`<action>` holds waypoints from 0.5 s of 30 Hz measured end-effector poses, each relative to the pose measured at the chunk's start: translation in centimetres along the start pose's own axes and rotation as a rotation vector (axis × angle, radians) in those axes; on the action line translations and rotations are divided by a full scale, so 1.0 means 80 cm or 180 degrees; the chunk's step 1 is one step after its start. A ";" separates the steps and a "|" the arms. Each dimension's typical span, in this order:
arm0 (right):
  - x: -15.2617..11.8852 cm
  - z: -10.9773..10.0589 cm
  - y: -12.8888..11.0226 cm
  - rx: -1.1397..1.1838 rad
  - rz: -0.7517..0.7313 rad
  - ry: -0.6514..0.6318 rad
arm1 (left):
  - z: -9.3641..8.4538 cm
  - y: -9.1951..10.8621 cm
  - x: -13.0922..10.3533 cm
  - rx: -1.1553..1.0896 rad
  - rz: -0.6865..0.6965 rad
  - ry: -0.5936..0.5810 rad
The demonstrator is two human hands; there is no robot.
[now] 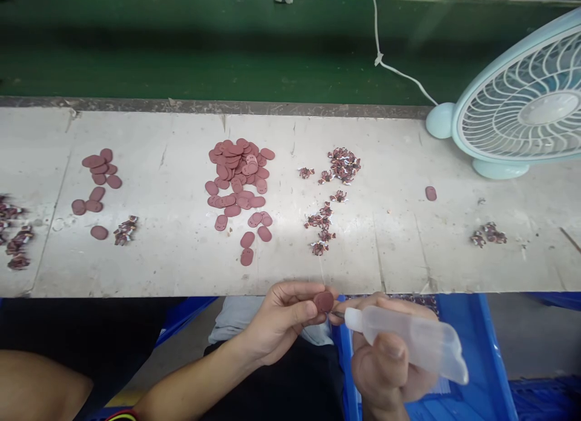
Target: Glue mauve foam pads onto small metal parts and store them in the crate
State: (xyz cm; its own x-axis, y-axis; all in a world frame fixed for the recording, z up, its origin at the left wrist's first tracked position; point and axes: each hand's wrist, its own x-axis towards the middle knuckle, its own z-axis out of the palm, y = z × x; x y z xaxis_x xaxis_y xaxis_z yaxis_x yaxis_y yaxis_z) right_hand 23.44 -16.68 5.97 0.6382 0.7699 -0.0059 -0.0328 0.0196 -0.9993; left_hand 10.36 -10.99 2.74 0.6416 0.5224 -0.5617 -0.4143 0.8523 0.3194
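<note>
Just in front of the table's near edge, my left hand [285, 315] pinches a small reddish-brown oval disc [324, 302] between thumb and fingers. My right hand [385, 360] is wrapped round a translucent white squeeze bottle [408, 336], which lies tilted with its narrow dark tip pointing left. That tip is at the disc's lower right edge; whether it touches cannot be made out. Beyond my hands a pile of similar oval discs [238, 161] lies on the table. To its right are several small brown-and-white figure-like pieces [344, 165], too small to name.
A light blue fan [521, 106] stands at the right on the pale table [281, 282], its white cable [399, 73] running back. More discs [98, 167] and small pieces [125, 230] lie left. A blue crate [481, 348] is below my right hand. Another person's arm [40, 385] shows lower left.
</note>
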 end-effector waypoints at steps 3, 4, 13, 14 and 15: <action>0.039 -0.019 -0.002 0.0954 0.0680 0.0357 | 0.003 0.004 -0.001 -0.0054 0.0049 -0.0037; 0.057 -0.029 0.002 0.1392 0.1099 0.0246 | 0.004 0.006 -0.001 -0.0059 0.0060 -0.0050; 0.123 -0.082 0.051 0.3875 0.1713 -0.0974 | -0.017 0.032 -0.008 0.0058 0.0416 0.0353; 0.112 -0.075 0.046 0.3122 0.1405 -0.0927 | -0.020 0.035 -0.010 0.0052 0.0445 0.0421; 0.100 -0.066 0.042 0.2084 0.1025 -0.0922 | -0.022 0.038 -0.011 0.0035 0.0478 0.0482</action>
State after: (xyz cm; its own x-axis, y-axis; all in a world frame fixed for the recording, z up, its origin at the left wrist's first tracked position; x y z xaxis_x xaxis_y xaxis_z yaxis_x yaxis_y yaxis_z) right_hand 32.48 -13.79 2.41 0.2970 0.9355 -0.1915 -0.6865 0.0698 -0.7238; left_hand 7.42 -8.93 2.85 0.4684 0.6341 -0.6152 -0.4904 0.7658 0.4160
